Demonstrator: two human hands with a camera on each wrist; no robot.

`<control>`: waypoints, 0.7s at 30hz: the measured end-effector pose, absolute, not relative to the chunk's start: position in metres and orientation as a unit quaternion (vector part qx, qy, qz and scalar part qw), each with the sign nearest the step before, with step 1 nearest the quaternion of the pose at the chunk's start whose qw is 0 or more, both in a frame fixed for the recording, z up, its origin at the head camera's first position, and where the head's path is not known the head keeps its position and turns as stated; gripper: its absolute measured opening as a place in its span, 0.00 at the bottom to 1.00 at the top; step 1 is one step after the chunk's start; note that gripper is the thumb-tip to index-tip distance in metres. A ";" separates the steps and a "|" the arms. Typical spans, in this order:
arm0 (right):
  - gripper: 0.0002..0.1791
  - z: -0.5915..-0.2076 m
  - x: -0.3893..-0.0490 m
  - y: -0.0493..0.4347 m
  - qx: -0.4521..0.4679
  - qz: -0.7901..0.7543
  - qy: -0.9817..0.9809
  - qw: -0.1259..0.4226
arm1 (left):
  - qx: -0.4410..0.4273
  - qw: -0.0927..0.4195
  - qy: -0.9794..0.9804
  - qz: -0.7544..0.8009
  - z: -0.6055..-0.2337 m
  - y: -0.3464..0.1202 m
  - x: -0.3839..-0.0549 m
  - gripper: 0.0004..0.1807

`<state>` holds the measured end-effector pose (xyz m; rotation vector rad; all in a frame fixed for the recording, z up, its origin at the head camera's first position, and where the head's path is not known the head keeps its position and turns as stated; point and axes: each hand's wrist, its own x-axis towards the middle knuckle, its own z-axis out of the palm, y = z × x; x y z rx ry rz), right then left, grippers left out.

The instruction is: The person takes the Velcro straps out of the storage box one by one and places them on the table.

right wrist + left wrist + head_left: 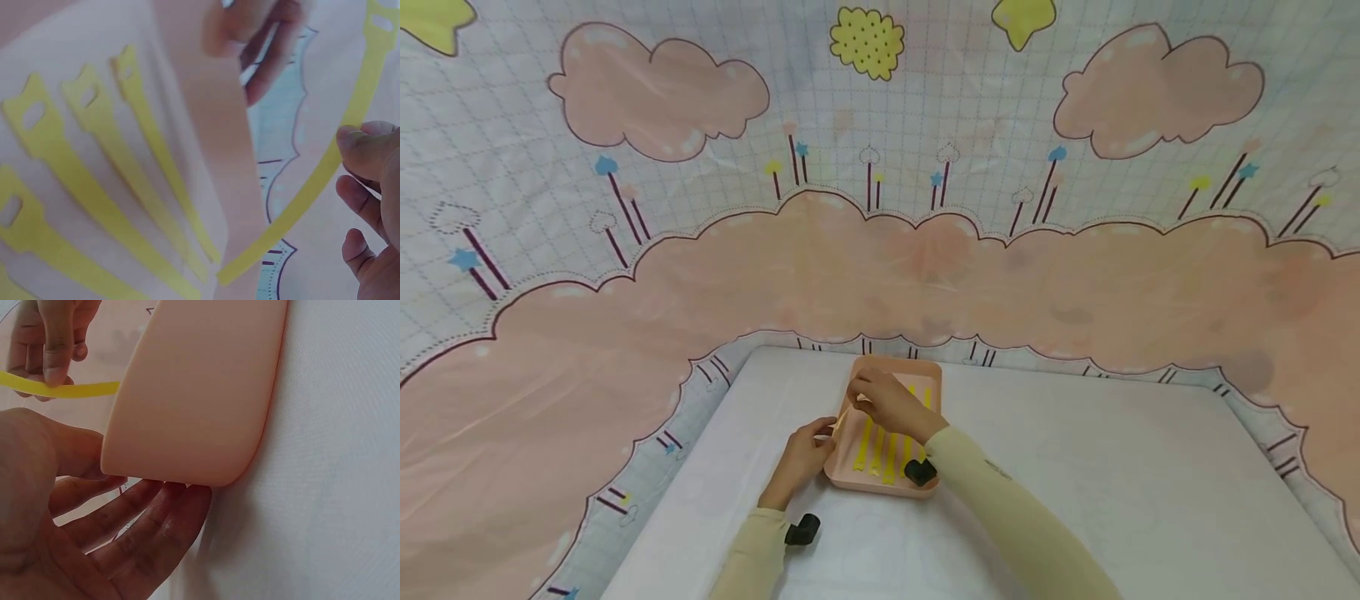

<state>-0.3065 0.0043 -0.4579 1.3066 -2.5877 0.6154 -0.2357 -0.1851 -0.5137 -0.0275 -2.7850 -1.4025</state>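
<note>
My right hand (pixel 891 404) is over the left side of a shallow pink tray (pixel 880 489). It pinches a yellow hook-and-loop cable tie (pixel 312 194) between thumb and fingertips. The tie hangs in a curve, its slotted head up and its plain tail by the tray wall. My left hand (pixel 805 460) holds the tray's left rim, thumb at the edge and fingers along the outside, as the left wrist view shows. Inside the tray, several more yellow ties (pixel 94 200) lie side by side, slotted heads toward the near end. My right forearm hides part of them.
The tray rests on a white table (pixel 1075 483) near its far edge. Behind the table hangs a cloth (pixel 880 275) printed with clouds and stars. A small black device sits on each wrist, left (pixel 805 529) and right (pixel 921 472).
</note>
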 end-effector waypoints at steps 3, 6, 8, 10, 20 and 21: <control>0.03 -0.457 -0.306 0.006 0.436 0.252 -0.858 0.098 | -0.011 0.014 -0.895 -0.446 -0.514 -0.184 -0.235 0.22; 0.05 -0.455 -0.305 0.008 0.423 0.281 -0.856 0.101 | -0.009 0.015 -0.896 -0.444 -0.515 -0.184 -0.235 0.22; 0.06 -0.453 -0.303 0.010 0.410 0.305 -0.854 0.095 | -0.006 0.014 -0.896 -0.444 -0.516 -0.184 -0.236 0.22; 0.06 -0.451 -0.302 0.012 0.399 0.336 -0.848 0.091 | -0.005 0.014 -0.895 -0.446 -0.517 -0.184 -0.236 0.22; 0.03 -0.450 -0.299 0.021 0.326 0.435 -0.834 0.094 | -0.016 0.031 -0.895 -0.444 -0.514 -0.185 -0.237 0.21; 0.03 -0.450 -0.298 0.022 0.321 0.443 -0.832 0.093 | -0.016 0.032 -0.895 -0.444 -0.514 -0.185 -0.237 0.21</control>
